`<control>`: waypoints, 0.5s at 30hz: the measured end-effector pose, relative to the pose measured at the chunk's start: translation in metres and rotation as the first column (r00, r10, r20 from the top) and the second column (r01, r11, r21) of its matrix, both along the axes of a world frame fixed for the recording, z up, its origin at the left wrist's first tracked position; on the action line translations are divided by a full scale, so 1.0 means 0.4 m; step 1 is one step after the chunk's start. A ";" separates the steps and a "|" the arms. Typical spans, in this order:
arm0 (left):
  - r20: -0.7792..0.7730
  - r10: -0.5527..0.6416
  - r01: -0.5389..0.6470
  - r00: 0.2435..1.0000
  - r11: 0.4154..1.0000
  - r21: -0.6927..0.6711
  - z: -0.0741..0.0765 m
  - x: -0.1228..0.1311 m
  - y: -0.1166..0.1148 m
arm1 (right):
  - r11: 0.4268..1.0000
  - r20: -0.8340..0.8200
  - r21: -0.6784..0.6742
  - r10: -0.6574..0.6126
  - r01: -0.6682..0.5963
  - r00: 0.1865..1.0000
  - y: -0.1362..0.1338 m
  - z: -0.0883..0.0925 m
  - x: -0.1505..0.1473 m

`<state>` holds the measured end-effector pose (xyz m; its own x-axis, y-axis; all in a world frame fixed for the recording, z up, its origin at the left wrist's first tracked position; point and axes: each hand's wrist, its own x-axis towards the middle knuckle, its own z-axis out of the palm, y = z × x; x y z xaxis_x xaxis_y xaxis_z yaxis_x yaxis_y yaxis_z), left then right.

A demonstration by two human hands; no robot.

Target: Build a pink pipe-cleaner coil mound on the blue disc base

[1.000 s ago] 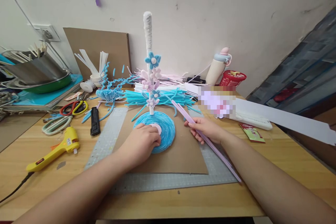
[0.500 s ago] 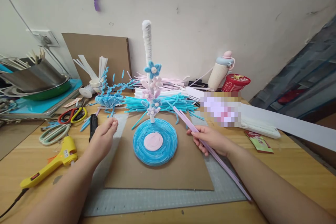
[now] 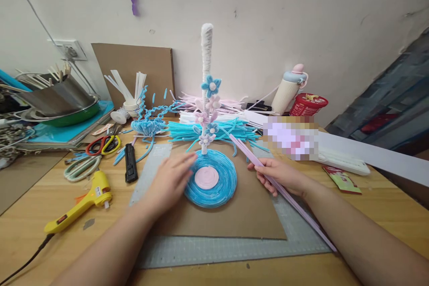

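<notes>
A round blue pipe-cleaner disc (image 3: 221, 185) with a pink centre (image 3: 206, 177) lies on a brown cardboard sheet (image 3: 244, 216). From its far edge rises a white fuzzy stem (image 3: 207, 49) with blue and pink flowers (image 3: 211, 85). My left hand (image 3: 170, 179) lies with fingers stretched out against the disc's left rim. My right hand (image 3: 279, 175) is closed around several long pink pipe cleaners (image 3: 301, 212), just right of the disc.
A grey cutting mat (image 3: 217, 248) lies under the cardboard. To the left are a yellow glue gun (image 3: 80, 203), a black knife (image 3: 130, 162) and scissors (image 3: 100, 145). Blue and pink pipe cleaners (image 3: 217, 129) are heaped behind. A bottle (image 3: 288, 88) and red tub (image 3: 307, 104) stand at the back right.
My left hand lifted off the pink centre, swung out left with fingers pinched, then came back open to the disc's left rim. The right hand kept its hold on the pink pipe cleaners.
</notes>
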<state>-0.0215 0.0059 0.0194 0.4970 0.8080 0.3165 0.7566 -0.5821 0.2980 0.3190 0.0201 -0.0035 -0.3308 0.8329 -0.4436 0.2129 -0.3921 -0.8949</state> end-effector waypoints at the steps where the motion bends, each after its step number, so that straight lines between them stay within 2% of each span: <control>1: -0.067 -0.096 0.092 0.993 0.994 -0.053 0.000 0.026 -0.016 | 1.000 0.003 0.001 0.002 -0.002 1.000 0.000 0.001 0.000; 3: -0.130 -0.193 0.179 0.972 0.977 -0.113 -0.002 0.065 -0.043 | 1.000 0.000 0.005 0.010 -0.010 1.000 0.000 0.002 0.000; 5: -0.156 -0.229 0.209 0.961 0.968 -0.138 -0.006 0.084 -0.055 | 1.000 -0.009 0.018 0.019 -0.019 1.000 0.001 0.002 0.002; 15: -0.211 -0.252 0.225 0.944 0.963 -0.146 -0.006 0.090 -0.060 | 0.999 -0.046 0.003 0.033 -0.032 0.998 0.002 0.005 0.004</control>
